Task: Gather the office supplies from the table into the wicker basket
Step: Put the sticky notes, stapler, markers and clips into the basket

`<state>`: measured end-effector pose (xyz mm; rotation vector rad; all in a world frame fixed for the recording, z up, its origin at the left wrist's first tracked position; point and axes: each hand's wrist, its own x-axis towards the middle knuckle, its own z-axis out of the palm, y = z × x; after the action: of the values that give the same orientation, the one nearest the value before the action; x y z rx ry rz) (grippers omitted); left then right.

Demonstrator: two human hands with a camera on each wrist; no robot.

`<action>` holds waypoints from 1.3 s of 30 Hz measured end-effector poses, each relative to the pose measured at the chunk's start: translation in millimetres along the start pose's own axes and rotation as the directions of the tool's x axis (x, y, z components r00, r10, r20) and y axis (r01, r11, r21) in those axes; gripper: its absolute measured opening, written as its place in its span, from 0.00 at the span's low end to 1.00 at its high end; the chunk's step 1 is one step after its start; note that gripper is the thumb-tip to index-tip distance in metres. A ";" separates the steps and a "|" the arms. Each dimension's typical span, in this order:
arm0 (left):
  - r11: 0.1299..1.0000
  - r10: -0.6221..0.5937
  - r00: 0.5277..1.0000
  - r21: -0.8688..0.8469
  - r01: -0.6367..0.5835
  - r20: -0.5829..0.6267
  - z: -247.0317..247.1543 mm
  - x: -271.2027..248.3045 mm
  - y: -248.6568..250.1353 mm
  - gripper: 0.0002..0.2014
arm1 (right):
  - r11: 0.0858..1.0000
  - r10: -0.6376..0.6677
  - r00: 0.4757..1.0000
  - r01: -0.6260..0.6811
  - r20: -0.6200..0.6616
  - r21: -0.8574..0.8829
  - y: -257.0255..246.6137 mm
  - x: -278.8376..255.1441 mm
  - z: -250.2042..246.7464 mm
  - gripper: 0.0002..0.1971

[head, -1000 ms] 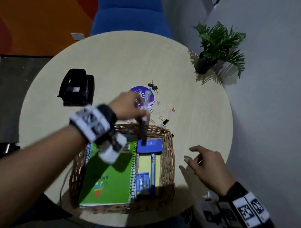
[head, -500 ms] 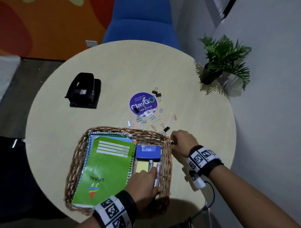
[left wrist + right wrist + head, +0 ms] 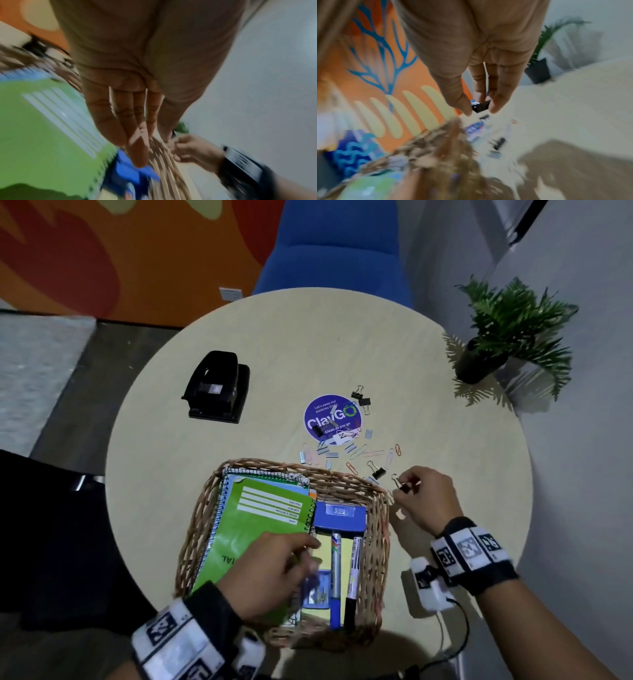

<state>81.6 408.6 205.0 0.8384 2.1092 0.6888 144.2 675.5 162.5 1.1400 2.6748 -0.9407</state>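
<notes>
head: above, looking down at table (image 3: 205, 508) | wrists: close, along fingers | shared: wicker basket (image 3: 375, 508)

left wrist: black band (image 3: 212, 607) beneath a white strap (image 3: 178, 645) printed with black square markers
right wrist: matching strap (image 3: 469, 549), white camera box (image 3: 430, 587), thin black cable (image 3: 459, 631)
arms: bare, sleeveless

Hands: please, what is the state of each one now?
Left hand: open, fingers straight, holding nothing, over the wicker basket.
Right hand: pinching a black binder clip.
</notes>
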 end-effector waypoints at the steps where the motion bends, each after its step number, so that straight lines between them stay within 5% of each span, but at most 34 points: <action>1: 0.998 -0.025 0.999 -0.053 0.022 -0.045 -17.9 -6.3 -6.4 0.11 | 0.997 -0.067 0.998 0.068 -0.014 0.035 -12.3 -9.8 -4.8 0.08; 5: 0.993 -0.101 0.947 -0.096 0.075 -0.304 -79.8 -7.5 -36.3 0.09 | 0.920 -0.391 0.901 0.388 0.187 0.054 -81.1 -58.0 15.6 0.09; 10: 0.993 -0.033 0.920 0.092 0.074 -0.390 -124.5 59.6 -39.0 0.08 | 0.880 -0.445 0.801 0.473 0.400 0.030 -122.8 -83.4 69.3 0.14; 13: 0.933 0.086 0.973 0.361 -0.002 -0.215 -133.3 121.0 -26.0 0.09 | 0.887 -0.443 0.798 0.457 0.409 0.069 -129.2 -84.2 74.0 0.20; 16: 0.748 0.071 0.994 0.655 -0.112 0.089 -132.0 168.8 -14.0 0.11 | 0.916 -0.398 0.887 0.370 0.235 0.156 -113.7 -68.0 45.5 0.18; 19: 0.471 0.060 0.938 0.819 -0.327 0.340 -128.0 201.5 -11.0 0.09 | 0.937 -0.292 0.955 0.295 -0.048 0.188 -68.4 -34.1 3.2 0.12; 22: 0.299 0.147 0.849 0.795 -0.527 0.508 -119.8 223.8 -18.9 0.09 | 0.975 -0.218 0.973 0.221 -0.074 0.038 -16.5 5.8 -20.2 0.11; 24: 0.292 0.184 0.784 0.729 -0.619 0.592 -111.7 231.9 -25.5 0.11 | 0.982 -0.177 0.983 0.179 0.043 -0.053 7.2 28.3 -17.2 0.12; 28: 0.329 0.290 0.738 0.661 -0.675 0.609 -95.4 236.6 -38.5 0.12 | 0.972 -0.166 0.964 0.195 0.206 -0.130 16.5 51.6 8.4 0.13; 31: 0.355 0.345 0.734 0.642 -0.679 0.585 -88.8 240.2 -50.5 0.18 | 0.937 -0.227 0.941 0.281 0.250 -0.206 13.2 58.9 22.4 0.15; 33: 0.352 0.322 0.726 0.636 -0.687 0.607 -91.1 242.3 -49.5 0.11 | 0.926 -0.240 0.936 0.301 0.258 -0.230 10.5 63.0 28.0 0.15; 39: 0.425 0.281 0.757 0.631 -0.649 0.590 -96.2 243.3 -53.3 0.13 | 0.895 -0.277 0.938 0.331 0.209 -0.299 3.8 69.3 36.9 0.11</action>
<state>-135.4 536.0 115.7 1.9821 1.7129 -0.3110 91.3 699.9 109.7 0.5605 2.7793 -0.5508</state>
